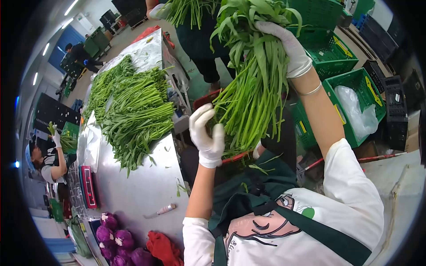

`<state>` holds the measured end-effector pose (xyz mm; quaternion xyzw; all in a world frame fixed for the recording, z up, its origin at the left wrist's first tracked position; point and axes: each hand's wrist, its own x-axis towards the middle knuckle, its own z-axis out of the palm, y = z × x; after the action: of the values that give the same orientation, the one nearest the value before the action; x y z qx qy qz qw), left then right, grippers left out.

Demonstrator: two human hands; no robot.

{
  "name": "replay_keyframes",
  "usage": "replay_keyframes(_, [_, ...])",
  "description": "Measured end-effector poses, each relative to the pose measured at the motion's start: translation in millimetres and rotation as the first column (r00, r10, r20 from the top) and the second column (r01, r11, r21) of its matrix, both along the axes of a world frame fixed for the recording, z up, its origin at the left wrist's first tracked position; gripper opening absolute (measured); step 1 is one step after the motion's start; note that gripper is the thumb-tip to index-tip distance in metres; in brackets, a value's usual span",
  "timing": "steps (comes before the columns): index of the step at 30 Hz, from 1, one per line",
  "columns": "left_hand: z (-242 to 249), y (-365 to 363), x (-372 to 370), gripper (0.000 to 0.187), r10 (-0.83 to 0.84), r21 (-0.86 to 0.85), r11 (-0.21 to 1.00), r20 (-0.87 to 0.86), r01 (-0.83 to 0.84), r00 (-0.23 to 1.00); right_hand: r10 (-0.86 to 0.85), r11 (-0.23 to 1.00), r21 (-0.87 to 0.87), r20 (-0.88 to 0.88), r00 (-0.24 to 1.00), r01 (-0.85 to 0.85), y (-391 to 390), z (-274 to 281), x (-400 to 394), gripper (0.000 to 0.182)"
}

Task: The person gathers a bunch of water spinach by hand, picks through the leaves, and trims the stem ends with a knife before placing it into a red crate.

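My right hand (290, 49), in a white glove, grips a large bunch of water spinach (255, 99) near its leafy end. The bunch hangs in front of me with its long green stems pointing down. Beside those stems is my left hand (207, 137), also gloved, with curved fingers apart and nothing in them. More water spinach (137, 104) lies in a wide heap on the metal table (146, 190) to the left. A small knife (160, 211) with a light handle rests on the tabletop, amid scattered leaf scraps.
Green crates (353, 111) stand at the right, one with a clear plastic bag (357, 108). A red scale (88, 187), purple onions (124, 239) and a red cloth (164, 249) are at the table's near left. Across from me a person (199, 40) holds greens; another stands at left.
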<state>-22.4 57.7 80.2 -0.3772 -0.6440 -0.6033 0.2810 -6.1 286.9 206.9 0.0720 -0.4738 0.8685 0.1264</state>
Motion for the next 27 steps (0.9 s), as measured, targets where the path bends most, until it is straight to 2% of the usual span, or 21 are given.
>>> replay_keyframes(2, [24.4,12.7,0.6,0.035,-0.131,-0.151,0.982,-0.136,0.11,0.982,0.081,0.996,-0.037,0.016,0.997,-0.081,-8.4,2.1,-0.2,0.023])
replay_keyframes(3, [22.8,16.4,-1.8,0.042,-0.217,-0.287,0.94,-0.079,0.186,0.973,0.105,0.993,-0.056,0.025,0.994,-0.103,-10.8,1.9,-2.8,0.022])
replay_keyframes(4, [24.9,19.2,-0.2,0.039,-0.229,-0.346,0.919,-0.075,0.19,0.971,0.047,0.999,-0.018,0.015,0.999,-0.046,-13.5,3.6,-3.2,0.022])
replay_keyframes(6, [-7.6,17.2,-8.1,0.028,-0.254,-0.635,0.766,-0.155,0.101,0.955,-0.072,0.996,0.056,-0.014,0.997,0.072,-18.6,11.3,-1.0,0.023])
replay_keyframes(8, [-56.2,12.9,-7.9,0.016,-0.216,-0.678,0.726,-0.066,0.115,0.974,-0.138,0.983,0.115,-0.056,0.989,0.143,-8.1,16.1,3.8,0.024])
replay_keyframes(10, [-127.0,-1.9,-17.2,0.016,-0.189,-0.775,0.577,0.181,0.258,0.965,-0.206,0.961,0.157,-0.146,0.968,0.228,10.5,18.6,6.4,0.024])
replay_keyframes(11, [-151.8,-11.3,-14.2,0.016,-0.177,-0.75,0.562,0.303,0.349,0.937,-0.106,0.994,0.021,-0.07,0.992,0.107,12.4,24.3,12.0,0.025])
replay_keyframes(12, [-165.5,-15.4,-14.2,0.016,-0.164,-0.715,0.548,0.416,0.434,0.894,-0.126,0.992,-0.012,-0.071,0.99,0.125,12.6,26.2,12.1,0.024])
replay_keyframes(13, [-169.2,-12.9,-13.4,0.023,-0.145,-0.672,0.583,0.466,0.456,0.873,-0.145,0.989,-0.049,-0.065,0.987,0.142,11.6,26.1,12.5,0.022])
replay_keyframes(14, [-186.7,-4.8,-14.1,0.025,-0.181,-0.505,0.722,0.522,0.473,0.833,-0.161,0.984,-0.089,-0.048,0.986,0.157,10.3,23.3,13.6,0.02])
replay_keyframes(15, [-213.4,7.6,-16.7,0.028,-0.224,-0.316,0.829,0.568,0.461,0.792,-0.111,0.992,-0.078,-0.12,0.987,0.102,11.9,18.1,11.2,0.021])
replay_keyframes(16, [-211.6,17.9,-17.9,0.027,-0.321,-0.11,0.837,0.695,0.537,0.643,-0.181,0.984,-0.037,-0.2,0.963,0.177,13.8,7.1,5.3,0.022])
replay_keyframes(17, [-208.5,26.8,-19.2,0.027,-0.484,0.203,0.795,0.78,0.571,0.397,-0.242,0.968,-0.002,-0.288,0.927,0.252,16.3,-7.2,-2.6,0.022])
replay_keyframes(18, [-194.5,30.7,-18.3,0.027,-0.63,0.466,0.709,0.756,0.53,0.178,-0.297,0.944,0.025,-0.375,0.878,0.33,19.9,-13.8,-7.7,0.023])
replay_keyframes(19, [-176.8,32.0,-16.2,0.026,-0.739,0.634,0.605,0.672,0.481,0.045,0.032,0.961,-0.259,-0.259,0.965,-0.101,28.3,-9.1,-8.0,0.024])
replay_keyframes(20, [-158.4,32.9,-12.1,0.026,-0.818,0.75,0.502,0.574,0.431,-0.046,0.035,0.966,-0.239,-0.263,0.964,-0.1,28.7,-11.3,-10.7,0.024])
replay_keyframes(22, [-124.9,35.4,-1.3,0.025,-0.896,0.856,0.36,0.427,0.37,-0.118,0.035,0.974,-0.205,-0.265,0.964,-0.092,29.2,-25.7,-14.9,0.024])
replay_keyframes(24, [-94.3,35.8,7.1,0.025,-0.929,0.884,0.3,0.356,0.358,-0.101,-0.039,0.971,-0.241,-0.193,0.98,-0.009,32.2,-31.5,-16.0,0.023])
replay_keyframes(25, [-82.1,34.7,12.4,0.025,-0.928,0.86,0.336,0.372,0.385,-0.022,-0.075,0.966,-0.255,-0.159,0.984,0.033,35.0,-33.6,-16.7,0.023])
replay_keyframes(26, [-67.6,30.8,17.3,0.025,-0.866,0.733,0.496,0.458,0.467,0.2,-0.111,0.96,-0.27,-0.122,0.986,0.075,37.5,-38.7,-17.4,0.022])
replay_keyframes(27, [-50.5,21.0,24.2,0.025,-0.515,0.243,0.855,0.507,0.458,0.691,-0.287,0.929,-0.251,-0.029,0.957,0.271,46.1,-47.9,-23.8,0.024])
